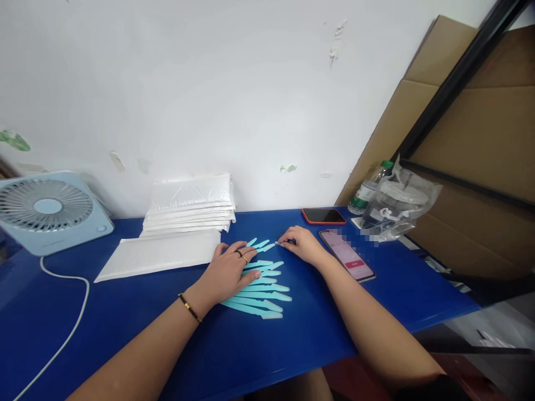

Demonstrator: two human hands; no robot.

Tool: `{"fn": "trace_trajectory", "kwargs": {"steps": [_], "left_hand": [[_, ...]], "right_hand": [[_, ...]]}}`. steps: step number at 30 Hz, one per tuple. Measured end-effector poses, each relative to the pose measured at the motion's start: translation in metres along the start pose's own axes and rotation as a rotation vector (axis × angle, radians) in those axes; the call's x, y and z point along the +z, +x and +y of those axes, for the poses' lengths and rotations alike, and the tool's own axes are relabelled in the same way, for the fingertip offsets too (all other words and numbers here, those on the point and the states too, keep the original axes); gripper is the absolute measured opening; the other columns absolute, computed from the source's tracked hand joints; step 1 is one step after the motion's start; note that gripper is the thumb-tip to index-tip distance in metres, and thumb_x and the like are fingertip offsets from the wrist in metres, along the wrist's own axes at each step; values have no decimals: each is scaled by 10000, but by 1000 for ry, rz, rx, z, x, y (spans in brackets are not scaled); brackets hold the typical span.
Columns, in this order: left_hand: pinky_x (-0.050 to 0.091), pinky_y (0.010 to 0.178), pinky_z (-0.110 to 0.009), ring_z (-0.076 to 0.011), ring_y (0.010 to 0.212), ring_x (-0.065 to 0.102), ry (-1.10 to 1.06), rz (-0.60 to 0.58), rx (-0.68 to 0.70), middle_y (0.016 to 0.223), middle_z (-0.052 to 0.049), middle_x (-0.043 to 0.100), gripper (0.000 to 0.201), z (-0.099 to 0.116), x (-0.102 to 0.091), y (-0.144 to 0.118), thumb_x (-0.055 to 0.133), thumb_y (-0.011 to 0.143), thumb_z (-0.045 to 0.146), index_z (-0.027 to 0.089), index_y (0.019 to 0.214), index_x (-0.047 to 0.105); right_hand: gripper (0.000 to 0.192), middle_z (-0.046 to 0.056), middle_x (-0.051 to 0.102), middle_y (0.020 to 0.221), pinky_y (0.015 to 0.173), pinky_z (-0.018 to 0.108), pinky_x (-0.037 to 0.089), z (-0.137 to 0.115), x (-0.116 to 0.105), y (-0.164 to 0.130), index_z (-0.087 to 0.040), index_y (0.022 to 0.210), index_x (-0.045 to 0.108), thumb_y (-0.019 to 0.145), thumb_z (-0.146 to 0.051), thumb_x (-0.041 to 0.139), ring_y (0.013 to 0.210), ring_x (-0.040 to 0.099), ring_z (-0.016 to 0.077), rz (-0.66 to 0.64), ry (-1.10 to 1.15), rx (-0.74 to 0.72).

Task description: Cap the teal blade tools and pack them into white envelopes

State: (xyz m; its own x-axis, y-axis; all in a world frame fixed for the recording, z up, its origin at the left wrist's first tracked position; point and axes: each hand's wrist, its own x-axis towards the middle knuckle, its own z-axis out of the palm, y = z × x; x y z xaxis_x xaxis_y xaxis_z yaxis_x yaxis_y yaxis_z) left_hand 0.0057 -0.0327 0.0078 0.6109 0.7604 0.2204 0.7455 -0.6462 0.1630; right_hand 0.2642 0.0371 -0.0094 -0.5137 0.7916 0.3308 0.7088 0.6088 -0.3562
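Turquoise plastic blades [263, 289] fan flat under the open left hand [228, 273]; right hand [303, 245] seemingly pinches one.

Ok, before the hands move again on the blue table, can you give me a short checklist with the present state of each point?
1. Left hand lies flat on the fanned turquoise strips, holding them down: ok.
2. Right hand pinches the tip of the top strip with its fingers: ok, though the grip itself is small in view.
3. Strips lie spread, not piled: ok.
4. White padded envelope lies flat just left of the left hand, with a stack of envelopes behind it: ok.
5. Lit phone lies very close to the right wrist: not ok.
6. Exact count of strips: cannot tell, the left hand covers part of them.
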Motion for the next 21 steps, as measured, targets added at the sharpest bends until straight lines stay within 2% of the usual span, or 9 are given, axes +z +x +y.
{"fn": "trace_trajectory", "kwargs": {"steps": [6,12,15,21], "left_hand": [[217,951,-451,-251,1217,404,-31,-39,28,1308,-58,510,499,0,-1,0,323,887,540,266,1293,419],[227,959,-459,-262,1241,383,-43,-56,15,1320,-58,499,513,0,-2,0,327,882,549,269,1305,409],[239,971,-458,-251,1243,389,-64,-73,18,1322,-57,497,509,-2,-3,1,321,886,546,270,1303,412],[268,1037,-404,-219,1272,369,-138,-120,47,1369,-57,445,530,-7,-1,1,320,886,544,261,1328,393]], "right_hand": [[177,39,669,873,764,291,410,0,0,2,-219,887,693,855,-204,520,819,562,159,-13,25,-27],[106,40,652,833,744,290,419,5,0,2,-207,860,689,768,-231,642,795,559,165,20,-2,14],[101,33,654,827,764,291,419,3,4,4,-217,823,699,789,-180,611,807,567,160,19,4,-15],[146,33,657,858,751,273,437,-5,11,8,-218,878,695,794,-150,596,820,584,153,33,45,-38]]}}
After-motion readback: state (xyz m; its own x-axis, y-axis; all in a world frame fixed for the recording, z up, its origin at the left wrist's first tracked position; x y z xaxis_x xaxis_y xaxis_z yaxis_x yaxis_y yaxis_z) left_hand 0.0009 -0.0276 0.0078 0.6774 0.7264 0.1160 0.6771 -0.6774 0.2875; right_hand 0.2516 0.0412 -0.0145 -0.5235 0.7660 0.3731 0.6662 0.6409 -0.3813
